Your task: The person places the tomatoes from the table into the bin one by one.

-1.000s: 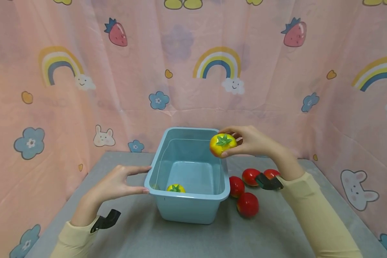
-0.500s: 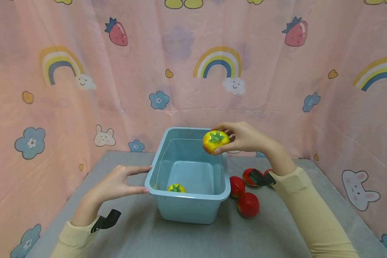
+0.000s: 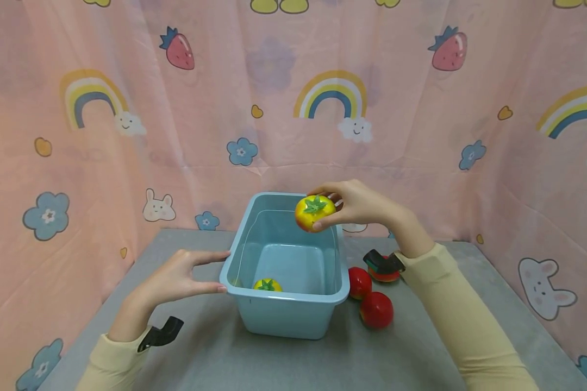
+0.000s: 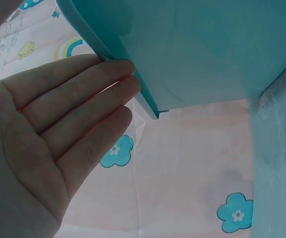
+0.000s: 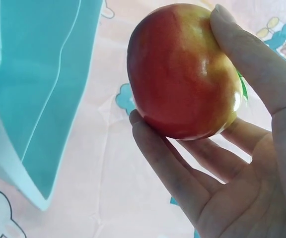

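Right hand [image 3: 359, 203]: you grip a yellow fruit [image 3: 315, 213] high by the tub [image 3: 283, 319]
Left hand [image 3: 173, 279]: straight, touching its left rim [image 3: 235, 247]
Inside: room behind another fruit [image 3: 268, 285], perhaps wall-touching

Fruit [image 3: 267, 285] in tub [image 3: 286, 316], seemingly near front

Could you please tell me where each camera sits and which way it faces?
Head: on the head, facing forward and down at the blue bin; left hand, right hand and sleeves show.
Left wrist: on that wrist, facing the left hand's palm and the blue bin.
Right wrist: on that wrist, facing the right hand holding the yellow-red fruit.
Shared: head and right wrist show that fruit and the blue bin.
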Available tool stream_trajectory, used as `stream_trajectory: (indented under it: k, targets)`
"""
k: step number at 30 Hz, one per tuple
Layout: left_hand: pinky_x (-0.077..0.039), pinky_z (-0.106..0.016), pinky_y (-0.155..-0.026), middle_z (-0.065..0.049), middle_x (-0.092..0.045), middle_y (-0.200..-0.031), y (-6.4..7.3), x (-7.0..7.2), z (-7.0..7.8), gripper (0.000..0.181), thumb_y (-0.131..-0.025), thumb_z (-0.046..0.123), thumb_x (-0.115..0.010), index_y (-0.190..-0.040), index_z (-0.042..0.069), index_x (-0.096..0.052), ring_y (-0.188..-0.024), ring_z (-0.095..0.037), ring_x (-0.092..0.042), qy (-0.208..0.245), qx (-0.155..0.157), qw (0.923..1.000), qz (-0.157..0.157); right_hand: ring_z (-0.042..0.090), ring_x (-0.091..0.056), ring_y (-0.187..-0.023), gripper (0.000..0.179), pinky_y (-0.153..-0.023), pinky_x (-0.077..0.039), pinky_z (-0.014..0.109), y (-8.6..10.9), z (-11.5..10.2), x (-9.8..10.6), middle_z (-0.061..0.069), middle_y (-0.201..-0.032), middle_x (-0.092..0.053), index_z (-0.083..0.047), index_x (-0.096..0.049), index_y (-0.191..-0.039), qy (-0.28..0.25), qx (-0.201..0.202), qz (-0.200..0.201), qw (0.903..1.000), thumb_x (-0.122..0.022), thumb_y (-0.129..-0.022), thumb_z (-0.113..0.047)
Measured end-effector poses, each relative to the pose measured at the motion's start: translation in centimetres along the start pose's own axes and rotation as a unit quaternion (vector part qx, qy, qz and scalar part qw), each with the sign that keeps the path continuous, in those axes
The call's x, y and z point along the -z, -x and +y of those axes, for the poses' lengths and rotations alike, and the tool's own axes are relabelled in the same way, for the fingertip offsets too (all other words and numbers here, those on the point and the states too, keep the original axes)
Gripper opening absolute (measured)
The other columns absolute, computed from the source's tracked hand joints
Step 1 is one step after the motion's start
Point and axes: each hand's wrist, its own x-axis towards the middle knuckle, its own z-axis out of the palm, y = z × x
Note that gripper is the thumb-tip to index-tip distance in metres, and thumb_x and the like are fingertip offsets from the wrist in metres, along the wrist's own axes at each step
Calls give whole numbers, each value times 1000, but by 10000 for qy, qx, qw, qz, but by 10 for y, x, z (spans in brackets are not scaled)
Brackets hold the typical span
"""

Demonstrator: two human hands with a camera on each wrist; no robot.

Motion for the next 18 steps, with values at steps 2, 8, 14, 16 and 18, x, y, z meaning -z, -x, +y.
stream_trajectory:
  k: [2, 8, 14, 16, 18]
  targets:
    - [-50, -44, -95, 5, -63, -125, 0, 0, 0, 67, -75, 53, -74, -130, 17, -60, -118, -16, -59, -6, 4, 10000, 0, 25, -63, -103, 61, -79, -57, 30, -3, -1, 0, 1, -117, -63, -20, -58, -127, -18, 16, -28, 10000, -79, -73, -43]
    - [-50, -45, -95, 5, -63, -126, 0, 1, 0, 68, -75, 54, -73, -130, 17, -59, -118, -17, -59, -38, 27, 10000, -6, 24, -62, -103, 63, -78, -57, 30, -9, -5, -3, 2, -119, -62, -20, -58, -128, -81, 34, -59, 9999, -80, -73, -42]
    - [-50, -44, -94, 5, -63, -125, 0, 1, 0, 68, -75, 54, -73, -130, 16, -60, -118, -16, -59, -54, -1, 10000, 3, 24, -62, -102, 62, -78, -57, 30, -17, -5, -8, 2, -119, -62, -20, -58, -127, -137, -39, -155, 9998, -80, -73, -42]
    - [-50, -44, -94, 5, -63, -125, 0, 1, 0, 68, -75, 54, -73, -129, 16, -60, -118, -16, -59, -51, -8, 10000, 11, 24, -62, -102, 62, -78, -57, 30, -19, -5, -10, 2, -119, -62, -20, -58, -127, -137, -78, -204, 9997, -80, -73, -41]
    - [-50, -44, -94, 5, -63, -125, 0, 1, 0, 68, -75, 54, -73, -130, 17, -60, -118, -16, -59, -46, -2, 10000, 11, 25, -62, -102, 62, -78, -57, 30, -20, -6, -11, 3, -119, -62, -20, -58, -127, -129, -135, -268, 9995, -80, -73, -42]
